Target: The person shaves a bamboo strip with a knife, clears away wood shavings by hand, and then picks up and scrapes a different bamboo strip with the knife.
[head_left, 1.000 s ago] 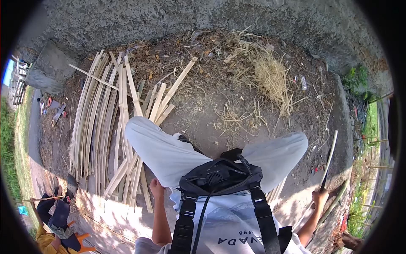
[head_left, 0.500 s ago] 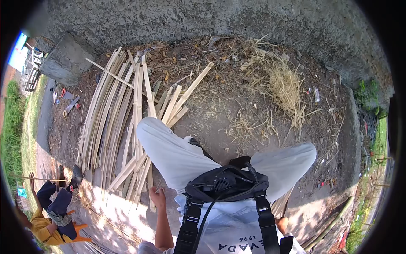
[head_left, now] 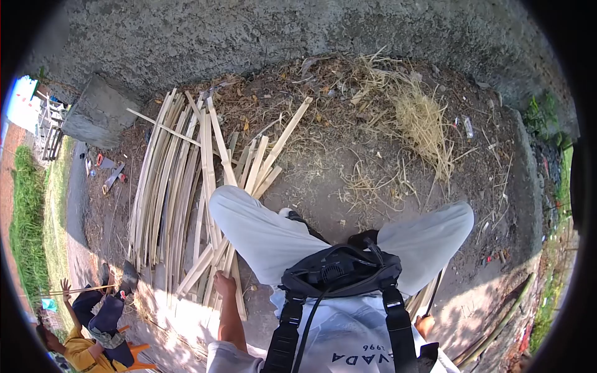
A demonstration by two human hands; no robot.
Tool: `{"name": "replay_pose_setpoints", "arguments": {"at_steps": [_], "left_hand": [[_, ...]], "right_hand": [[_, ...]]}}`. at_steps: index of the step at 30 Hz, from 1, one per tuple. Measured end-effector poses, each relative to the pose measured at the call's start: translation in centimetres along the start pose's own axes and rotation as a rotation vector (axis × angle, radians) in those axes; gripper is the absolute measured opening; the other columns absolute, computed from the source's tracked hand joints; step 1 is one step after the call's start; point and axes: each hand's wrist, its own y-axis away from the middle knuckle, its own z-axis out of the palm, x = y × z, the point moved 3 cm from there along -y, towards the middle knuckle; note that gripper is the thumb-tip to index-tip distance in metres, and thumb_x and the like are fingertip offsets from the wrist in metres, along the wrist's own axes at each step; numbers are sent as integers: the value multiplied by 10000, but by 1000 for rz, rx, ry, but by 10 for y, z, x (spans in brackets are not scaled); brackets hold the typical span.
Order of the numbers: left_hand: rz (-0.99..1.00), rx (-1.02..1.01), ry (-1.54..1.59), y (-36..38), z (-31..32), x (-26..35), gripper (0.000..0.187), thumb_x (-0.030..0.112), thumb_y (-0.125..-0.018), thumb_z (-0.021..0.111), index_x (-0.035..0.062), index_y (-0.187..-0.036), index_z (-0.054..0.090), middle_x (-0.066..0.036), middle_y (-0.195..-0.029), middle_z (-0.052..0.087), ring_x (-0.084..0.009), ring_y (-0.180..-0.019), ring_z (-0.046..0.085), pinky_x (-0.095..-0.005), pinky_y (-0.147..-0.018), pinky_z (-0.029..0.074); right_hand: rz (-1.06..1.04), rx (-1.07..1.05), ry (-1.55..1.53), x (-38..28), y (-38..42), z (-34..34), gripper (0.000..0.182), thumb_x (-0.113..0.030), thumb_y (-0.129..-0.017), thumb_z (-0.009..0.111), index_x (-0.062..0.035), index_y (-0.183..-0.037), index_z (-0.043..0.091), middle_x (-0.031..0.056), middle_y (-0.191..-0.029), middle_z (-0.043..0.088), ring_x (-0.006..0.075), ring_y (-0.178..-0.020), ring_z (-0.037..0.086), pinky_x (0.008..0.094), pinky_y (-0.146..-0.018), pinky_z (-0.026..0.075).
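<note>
My left hand (head_left: 225, 283) is beside my left knee, at the lower ends of a loose stack of pale split bamboo strips (head_left: 211, 161). Its fingers are bent together against the strips; what they hold is too small to make out. Low beside my right thigh is my right hand (head_left: 425, 326), partly hidden by the bag strap, closed round a thin dark object. More pale strips (head_left: 418, 303) lie under and beside my right leg. A black bag (head_left: 342, 268) rests across my lap.
A rough wall (head_left: 280, 31) runs along the far side. Fibre shavings (head_left: 420, 121) lie ahead right; saws (head_left: 113, 177) lie far left. Another person (head_left: 93, 345) sits at lower left on an orange chair, holding a long thin strip. A bamboo pole (head_left: 497, 326) lies at lower right.
My left hand has moved down and left onto the strip ends. A thin dark object now shows at my right hand. The view has shifted slightly.
</note>
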Motion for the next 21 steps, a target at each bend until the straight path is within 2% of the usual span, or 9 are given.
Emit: {"name": "replay_pose_setpoints", "arguments": {"at_steps": [6,9,12,15,16,18,19,20,21], "left_hand": [[-15,111,-23,9,1,3,473,116,-708,733,55,-1129,524,-176,-1094,563,-381,-1060,523,-471,-929,424],[-17,151,-17,11,-7,9,393,159,-691,749,27,-1026,591,-191,-1051,601,-390,-1038,544,-474,-919,440],[-8,93,-16,9,-11,9,338,208,-659,765,-4,-887,632,-205,-927,651,-401,-936,595,-479,-873,469],[-182,49,175,21,-27,22,314,228,-639,761,-20,-770,618,-209,-796,663,-392,-809,632,-474,-815,490],[-192,98,245,28,-37,29,322,232,-637,766,-16,-725,581,-195,-740,646,-368,-692,617,-464,-745,492],[-177,106,320,24,-28,19,318,213,-627,768,-4,-685,543,-175,-706,624,-333,-660,602,-451,-699,488],[-171,108,358,24,-20,9,320,204,-622,769,2,-666,524,-165,-689,613,-315,-644,595,-445,-675,486],[-100,145,456,23,-11,2,326,155,-588,772,30,-629,474,-100,-586,536,-253,-538,536,-413,-577,467],[-151,110,546,27,-6,-3,321,133,-588,769,37,-628,464,-79,-565,509,-238,-517,517,-399,-556,458]], "right_hand": [[-39,50,-21,-7,10,2,279,-189,-694,797,-31,-883,665,142,-861,705,316,-840,691,421,-776,544],[11,-84,13,-15,12,0,269,-177,-717,765,-36,-919,657,157,-874,702,330,-859,687,425,-792,540],[-66,-89,-67,-3,3,14,278,-161,-726,739,-22,-952,654,175,-890,700,338,-867,683,423,-793,540],[-78,-69,-102,-6,3,16,298,-161,-736,732,-11,-978,643,197,-912,692,357,-877,676,432,-792,538],[-61,-65,-98,-11,4,12,303,-164,-738,733,-10,-983,640,202,-919,690,362,-881,675,435,-793,536],[-47,-27,-97,-12,8,11,303,-194,-759,722,-20,-992,634,213,-945,684,378,-895,667,448,-798,531],[10,-73,-78,-27,13,-4,297,-235,-789,688,-29,-996,633,218,-949,681,383,-893,665,457,-796,527],[-4,-94,-82,-27,10,-2,291,-248,-798,672,-32,-991,636,221,-938,680,386,-887,664,461,-789,528],[-17,-114,-88,-26,8,0,288,-261,-808,656,-34,-985,639,224,-928,679,388,-881,664,465,-782,528]]}}
